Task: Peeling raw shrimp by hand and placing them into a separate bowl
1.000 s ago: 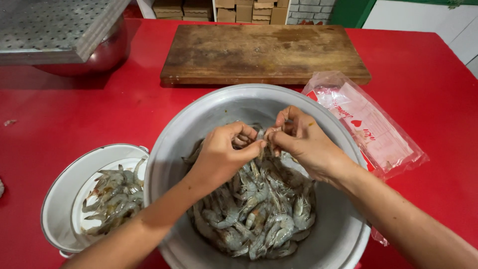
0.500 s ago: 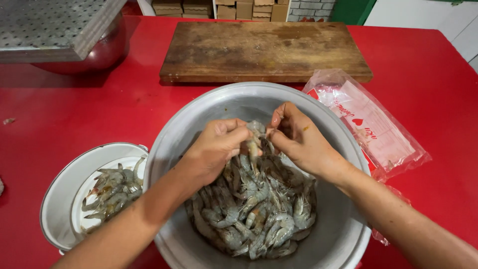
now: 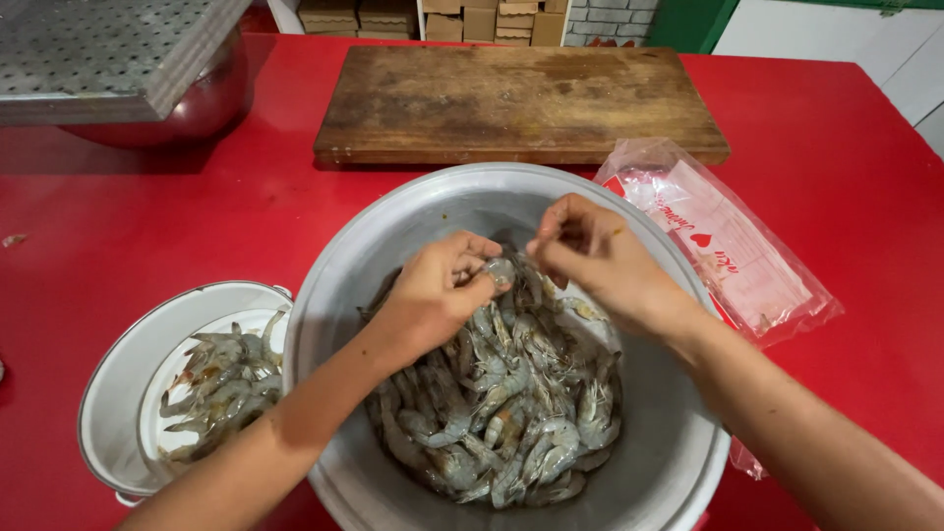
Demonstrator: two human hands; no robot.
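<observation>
**Two hands working a shrimp over a big metal basin**

Seen from above, a large round metal basin [image 3: 393, 226] sits on a red table [image 3: 147, 226], and everything else is placed around it. Inside the basin lies a heap of raw grey shrimp [image 3: 501, 413], piled toward its near side.

Both hands meet above the heap, near the basin's middle. The left hand [image 3: 433, 295] is curled closed, its thumb and fingertips pinching a single pale shrimp [image 3: 499, 270]. The right hand [image 3: 590, 256] is just beside it, fingers bunched together at that same shrimp; whether they actually grasp it or only touch it cannot be told.

Left of the basin, touching its rim, is a smaller white pot [image 3: 128, 374] holding a few more shrimp [image 3: 216, 383]. Right of the basin lies a clear plastic bag [image 3: 728, 236] with red print, partly tucked beneath the rim. Beyond the basin rests a worn wooden cutting board [image 3: 521, 103]. Beyond and to the left, a perforated metal tray [image 3: 98, 49] covers a steel bowl [image 3: 211, 98].
</observation>
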